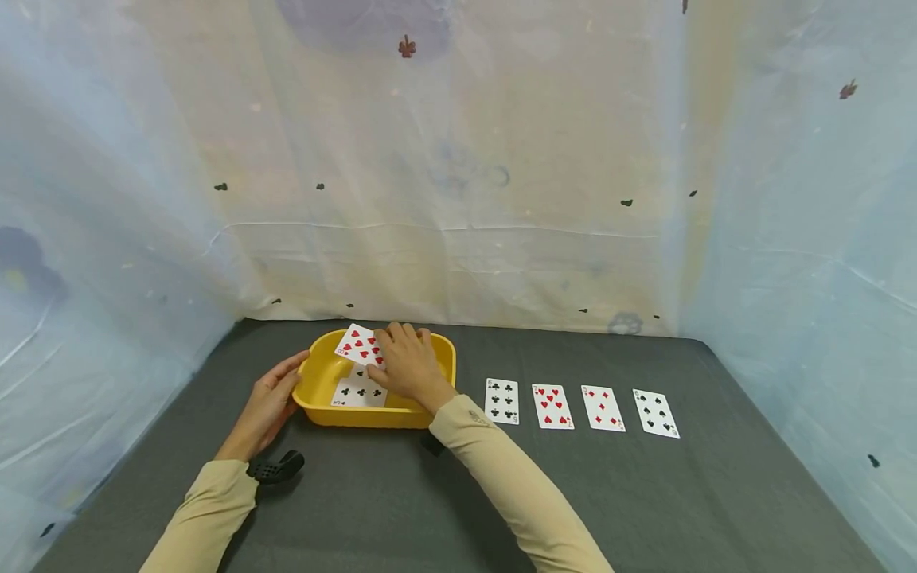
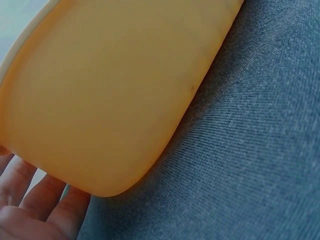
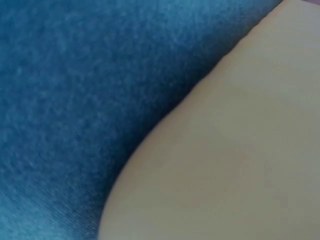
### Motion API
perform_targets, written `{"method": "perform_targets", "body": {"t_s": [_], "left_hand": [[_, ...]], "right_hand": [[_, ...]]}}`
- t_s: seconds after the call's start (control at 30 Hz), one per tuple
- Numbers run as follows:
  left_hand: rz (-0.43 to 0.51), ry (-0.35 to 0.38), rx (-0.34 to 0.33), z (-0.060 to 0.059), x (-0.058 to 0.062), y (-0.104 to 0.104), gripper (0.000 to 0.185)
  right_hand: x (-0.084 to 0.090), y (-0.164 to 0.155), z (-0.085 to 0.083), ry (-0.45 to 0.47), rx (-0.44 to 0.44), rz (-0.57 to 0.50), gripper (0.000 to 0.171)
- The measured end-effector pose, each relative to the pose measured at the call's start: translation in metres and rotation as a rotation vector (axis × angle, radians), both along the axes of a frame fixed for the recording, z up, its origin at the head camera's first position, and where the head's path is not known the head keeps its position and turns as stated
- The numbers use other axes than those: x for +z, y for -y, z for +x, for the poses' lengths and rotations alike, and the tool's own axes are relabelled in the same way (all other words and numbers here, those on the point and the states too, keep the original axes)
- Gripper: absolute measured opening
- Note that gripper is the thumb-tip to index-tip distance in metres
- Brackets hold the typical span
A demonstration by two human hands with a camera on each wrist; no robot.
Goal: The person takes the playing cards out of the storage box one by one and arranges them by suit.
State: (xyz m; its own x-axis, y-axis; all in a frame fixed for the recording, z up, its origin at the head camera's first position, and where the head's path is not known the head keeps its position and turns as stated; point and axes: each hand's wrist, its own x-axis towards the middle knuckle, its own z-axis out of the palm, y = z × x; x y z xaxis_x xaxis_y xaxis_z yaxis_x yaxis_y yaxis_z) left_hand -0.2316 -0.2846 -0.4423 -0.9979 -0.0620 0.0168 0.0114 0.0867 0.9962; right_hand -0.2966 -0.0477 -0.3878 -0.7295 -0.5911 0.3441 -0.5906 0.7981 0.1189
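A yellow plastic tub [image 1: 315, 391] sits on the dark grey cloth, left of centre. My right hand [image 1: 406, 364] reaches into it and pinches a card of red hearts [image 1: 358, 344], lifted and tilted over the tub. A clubs card [image 1: 357, 391] lies face up on the tub's floor. My left hand [image 1: 271, 400] rests with straight fingers against the tub's left wall [image 2: 100, 100]; its fingers [image 2: 30, 200] show below the yellow wall in the left wrist view. The right wrist view shows only a pale blurred surface and blue-grey cloth.
Several cards lie face up in a row right of the tub: clubs [image 1: 501, 400], hearts [image 1: 552, 406], diamonds [image 1: 602, 408], spades [image 1: 655, 413]. Pale sheeting [image 1: 458, 199] walls the table at back and both sides. A black wrist strap [image 1: 275, 468] shows by my left sleeve.
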Motion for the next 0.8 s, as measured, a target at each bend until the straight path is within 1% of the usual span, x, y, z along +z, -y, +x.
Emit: {"method": "perform_targets", "body": {"t_s": [0.2, 0.4, 0.63, 0.8], "left_hand": [[0.017, 0.002, 0.003, 0.000, 0.000, -0.001, 0.053], [0.014, 0.006, 0.004, -0.001, 0.001, 0.000, 0.053], [0.008, -0.007, 0.003, 0.000, 0.001, 0.000, 0.054], [0.010, -0.011, 0.004, 0.000, 0.000, -0.001, 0.055]], "right_hand": [[0.002, -0.007, 0.005, -0.001, 0.001, -0.065, 0.054], [0.006, -0.018, 0.012, 0.004, 0.000, -0.146, 0.057], [0.013, -0.030, 0.023, -0.039, -0.044, -0.217, 0.057], [0.015, -0.042, 0.028, -0.081, -0.058, -0.300, 0.056]]}}
